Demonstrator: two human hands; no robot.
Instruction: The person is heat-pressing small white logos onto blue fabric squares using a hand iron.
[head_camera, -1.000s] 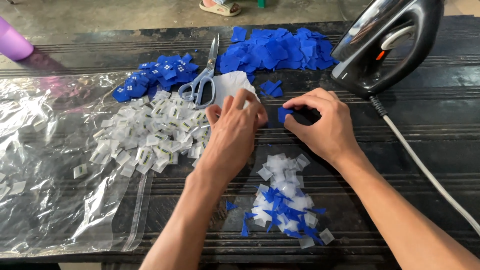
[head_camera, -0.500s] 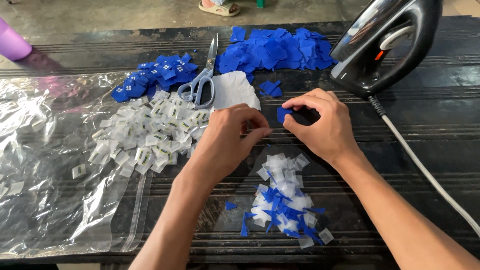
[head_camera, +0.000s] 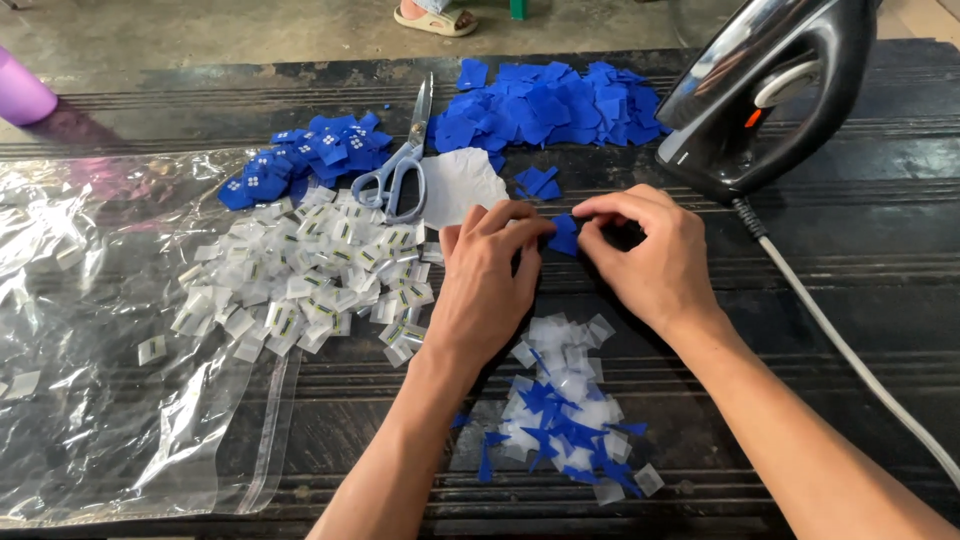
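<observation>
Together, left hand and right hand pinch one blue patch above the dark table, scissors, iron and label pile within reach.

Our left hand palm down, our right hand beside it, fingers curled, fingertips meeting in a pinch, forearms converging

Dark ribbed table, concrete floor
</observation>
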